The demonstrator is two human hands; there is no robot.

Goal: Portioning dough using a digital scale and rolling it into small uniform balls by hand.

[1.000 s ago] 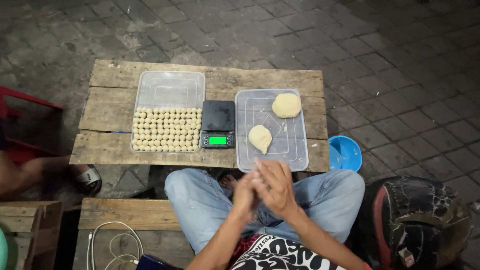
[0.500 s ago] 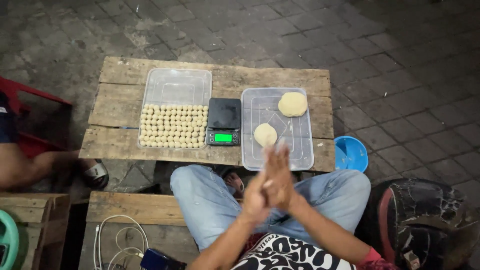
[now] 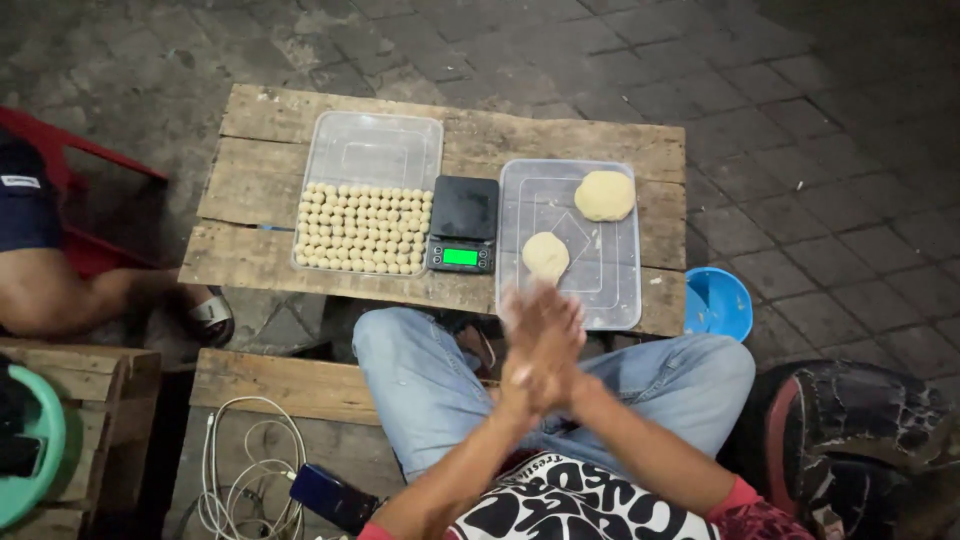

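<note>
The left hand (image 3: 528,352) and right hand (image 3: 556,345) are pressed palm to palm over the person's lap, blurred; whether anything lies between them cannot be told. Just beyond the hands, on the wooden desk (image 3: 250,180), a clear tray (image 3: 618,290) carries two pale dough lumps: a smaller one (image 3: 545,256) nearest the hands and a rounder one (image 3: 604,195) farther off. Left of it stands a black scale (image 3: 462,223) with a green display, then a second tray (image 3: 372,150) with neat rows of small dough balls (image 3: 362,229). A blue bowl (image 3: 716,304) sits on the pavement to the right.
</note>
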